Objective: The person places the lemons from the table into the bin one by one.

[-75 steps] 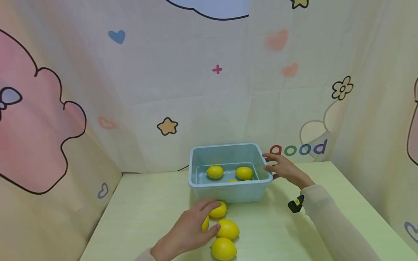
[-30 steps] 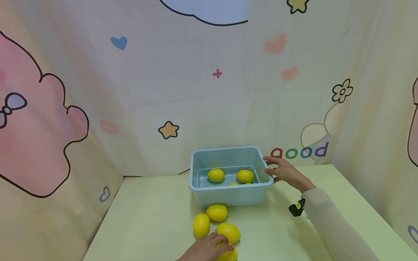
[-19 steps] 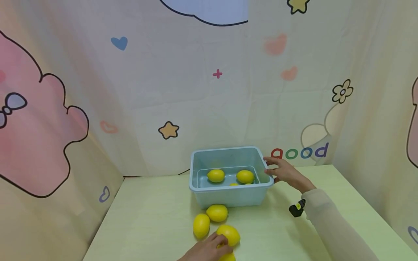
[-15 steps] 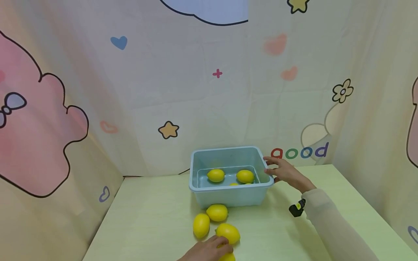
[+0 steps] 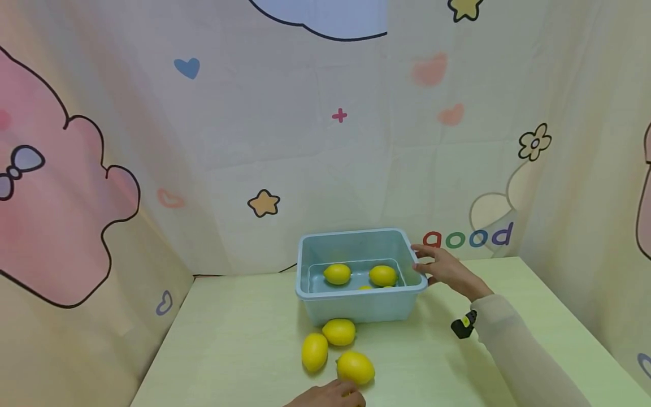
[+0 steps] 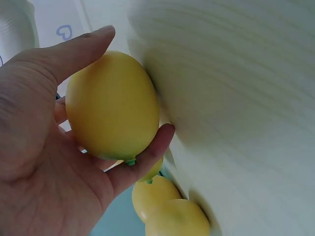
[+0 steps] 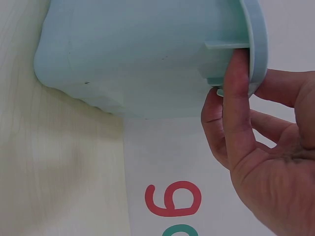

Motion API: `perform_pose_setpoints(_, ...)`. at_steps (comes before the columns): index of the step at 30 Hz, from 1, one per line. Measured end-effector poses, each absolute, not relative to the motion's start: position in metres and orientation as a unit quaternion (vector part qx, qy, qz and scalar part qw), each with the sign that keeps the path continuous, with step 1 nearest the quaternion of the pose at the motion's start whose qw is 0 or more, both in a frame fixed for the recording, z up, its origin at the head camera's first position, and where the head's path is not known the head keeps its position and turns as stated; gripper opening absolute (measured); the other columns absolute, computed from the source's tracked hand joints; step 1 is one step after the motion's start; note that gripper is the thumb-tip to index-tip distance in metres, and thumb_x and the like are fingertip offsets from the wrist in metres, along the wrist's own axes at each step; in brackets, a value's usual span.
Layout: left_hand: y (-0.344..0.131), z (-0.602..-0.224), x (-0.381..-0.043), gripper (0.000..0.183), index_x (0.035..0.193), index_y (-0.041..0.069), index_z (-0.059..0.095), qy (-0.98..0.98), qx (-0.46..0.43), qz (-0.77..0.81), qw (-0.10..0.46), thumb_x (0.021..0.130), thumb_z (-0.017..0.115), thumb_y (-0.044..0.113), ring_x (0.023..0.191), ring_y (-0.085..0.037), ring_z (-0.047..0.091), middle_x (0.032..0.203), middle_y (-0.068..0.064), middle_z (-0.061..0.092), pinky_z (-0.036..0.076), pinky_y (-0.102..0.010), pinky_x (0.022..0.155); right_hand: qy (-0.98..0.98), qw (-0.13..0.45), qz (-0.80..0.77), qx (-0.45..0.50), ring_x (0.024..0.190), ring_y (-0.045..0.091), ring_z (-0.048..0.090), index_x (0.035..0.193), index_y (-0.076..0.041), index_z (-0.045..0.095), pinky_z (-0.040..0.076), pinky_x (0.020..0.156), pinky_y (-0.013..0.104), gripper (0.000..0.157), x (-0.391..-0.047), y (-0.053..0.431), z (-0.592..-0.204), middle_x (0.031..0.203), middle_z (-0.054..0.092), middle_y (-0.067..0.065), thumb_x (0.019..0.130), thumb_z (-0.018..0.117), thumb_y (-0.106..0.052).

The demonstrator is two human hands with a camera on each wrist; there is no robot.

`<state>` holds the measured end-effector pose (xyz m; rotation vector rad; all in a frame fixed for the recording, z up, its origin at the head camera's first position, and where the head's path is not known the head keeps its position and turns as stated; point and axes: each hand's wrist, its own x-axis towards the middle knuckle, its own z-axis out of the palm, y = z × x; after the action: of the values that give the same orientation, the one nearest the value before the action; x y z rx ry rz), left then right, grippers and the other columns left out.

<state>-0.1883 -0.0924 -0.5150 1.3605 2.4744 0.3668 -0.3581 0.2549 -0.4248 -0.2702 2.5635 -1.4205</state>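
Note:
My left hand (image 5: pixel 331 394) is at the bottom edge of the head view, its fingers and thumb curled round a lemon (image 6: pixel 115 105). In the head view that lemon is hidden by the hand. Just ahead of it lies another lemon (image 5: pixel 355 367), with a lemon (image 5: pixel 315 351) to its left and one more (image 5: pixel 339 332) close to the bin's front. My right hand (image 5: pixel 447 271) grips the right rim of a light blue plastic bin (image 5: pixel 361 305). In the right wrist view its fingers (image 7: pixel 237 108) hook beneath the rim, and the thumb lies over the other side.
Inside the bin, one lemon (image 5: pixel 337 274) sits left and another lemon (image 5: pixel 383 276) right; slivers of yellow show behind the front wall. The pale table (image 5: pixel 229 333) ends at a printed cloth backdrop (image 5: pixel 285 141), which also hangs along both sides.
The left hand has left the lemons near the bin, come back toward the front and taken hold of the nearest one, drawing it closer. The right hand stays on the rim.

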Motion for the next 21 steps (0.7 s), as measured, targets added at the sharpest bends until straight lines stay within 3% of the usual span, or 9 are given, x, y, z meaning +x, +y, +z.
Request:
perform_pose_setpoints(9, -0.094, -0.528, -0.199, 0.025, 0.119, 0.031, 0.061, 0.852, 0.493, 0.071, 0.161, 0.096, 0.059, 0.040, 0.086, 0.002, 0.046, 0.110, 0.013, 0.056, 0.044, -0.015, 0.061, 0.866, 0.100, -0.481, -0.087, 0.119, 0.040, 0.055, 0.155, -0.008, 0.027, 0.060, 0.084, 0.040, 0.068, -0.361, 0.255, -0.426, 0.146, 0.040, 0.026, 0.096, 0.060, -0.018)
perform_pose_setpoints(21, -0.092, -0.497, -0.190, 0.018, 0.107, 0.034, 0.063, 0.866, 0.469, 0.056, 0.164, 0.094, 0.060, 0.046, 0.073, 0.002, 0.044, 0.085, 0.018, 0.051, 0.042, -0.015, 0.059, 0.863, 0.101, -0.488, -0.083, 0.120, 0.039, 0.055, 0.155, -0.009, 0.027, 0.060, 0.086, 0.040, 0.069, -0.361, 0.255, -0.427, 0.147, 0.039, 0.025, 0.096, 0.061, -0.018)
